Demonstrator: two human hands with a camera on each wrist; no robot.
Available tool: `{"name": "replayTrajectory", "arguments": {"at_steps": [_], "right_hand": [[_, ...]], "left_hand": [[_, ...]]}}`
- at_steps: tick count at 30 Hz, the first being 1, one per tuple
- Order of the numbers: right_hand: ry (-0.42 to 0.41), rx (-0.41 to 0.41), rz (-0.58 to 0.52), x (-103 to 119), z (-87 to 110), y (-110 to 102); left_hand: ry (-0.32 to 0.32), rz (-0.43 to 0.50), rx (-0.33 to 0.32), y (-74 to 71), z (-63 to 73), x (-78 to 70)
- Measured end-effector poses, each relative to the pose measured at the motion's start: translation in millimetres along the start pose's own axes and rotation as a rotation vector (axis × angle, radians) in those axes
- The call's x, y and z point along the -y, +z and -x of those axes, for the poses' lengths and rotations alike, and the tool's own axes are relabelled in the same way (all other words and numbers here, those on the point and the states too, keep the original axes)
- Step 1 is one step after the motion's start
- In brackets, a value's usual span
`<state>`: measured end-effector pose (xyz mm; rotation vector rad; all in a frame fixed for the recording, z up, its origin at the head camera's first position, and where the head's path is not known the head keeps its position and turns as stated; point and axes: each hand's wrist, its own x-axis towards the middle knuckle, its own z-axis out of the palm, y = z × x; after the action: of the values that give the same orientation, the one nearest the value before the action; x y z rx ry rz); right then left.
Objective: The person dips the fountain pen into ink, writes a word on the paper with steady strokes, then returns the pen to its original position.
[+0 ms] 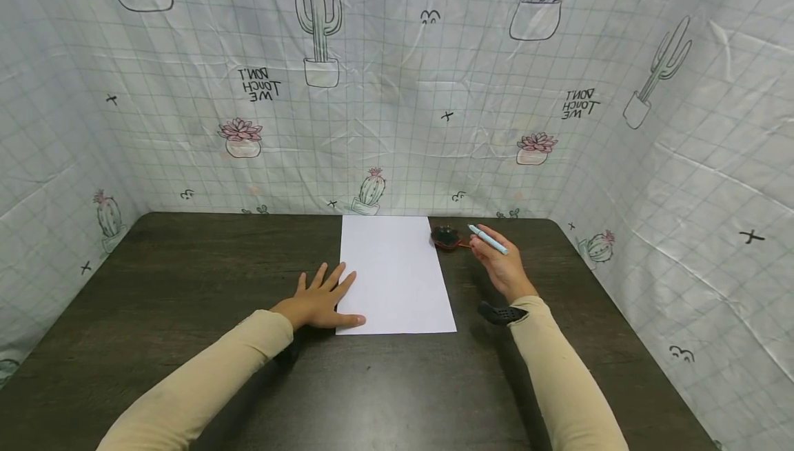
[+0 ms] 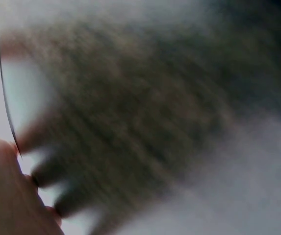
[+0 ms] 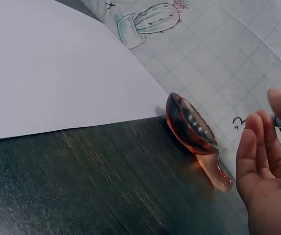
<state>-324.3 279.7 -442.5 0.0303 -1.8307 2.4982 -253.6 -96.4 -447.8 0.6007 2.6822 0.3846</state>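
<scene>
A blank white sheet of paper [image 1: 393,272] lies on the dark wooden table. My left hand [image 1: 319,301] rests at its left edge with the fingers spread, thumb and fingertips over the paper. In the left wrist view that hand [image 2: 12,191] shows only partly beside a large blur. Above the table, right of the paper, my right hand [image 1: 501,265] pinches a slim light-blue pen [image 1: 488,239]. In the right wrist view the fingers of the right hand [image 3: 272,171] are bent and hide most of the pen.
By the paper's far right corner sits a translucent amber, spoon-shaped dish [image 3: 191,125] with a short handle, just left of my right hand. A white grid-patterned cloth [image 1: 397,92] with cactus drawings stands behind the table [image 1: 217,265] and along both sides.
</scene>
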Motion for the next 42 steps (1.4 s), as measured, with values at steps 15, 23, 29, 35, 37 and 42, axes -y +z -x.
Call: {"name": "replayTrajectory", "arguments": {"at_steps": [15,23,29,35,37,42], "right_hand": [[-0.02,-0.066,0.081,0.5,-2.5,1.5],[-0.01,-0.032,0.176,15.4,-0.4,8.1],[-0.048,-0.043,0.189,9.0,-9.9,6.2],[-0.086,-0.077,0.229,3.5,-12.8,8.1],[-0.108,-0.103,0.266,2.0,-13.3,8.0],[-0.121,-0.168,0.359,-0.9,-15.7,8.7]], "left_hand": [[0.003,0.001,0.001,-2.3,0.7,-0.5],[0.004,-0.006,0.002,-2.5,-0.9,1.3],[0.007,-0.007,-0.003,-1.6,-2.1,2.1],[0.003,-0.006,0.011,-1.0,-2.1,2.8],[0.003,-0.004,0.019,-0.9,-1.9,2.9],[0.0,0.003,0.032,-0.3,-0.8,3.1]]}}
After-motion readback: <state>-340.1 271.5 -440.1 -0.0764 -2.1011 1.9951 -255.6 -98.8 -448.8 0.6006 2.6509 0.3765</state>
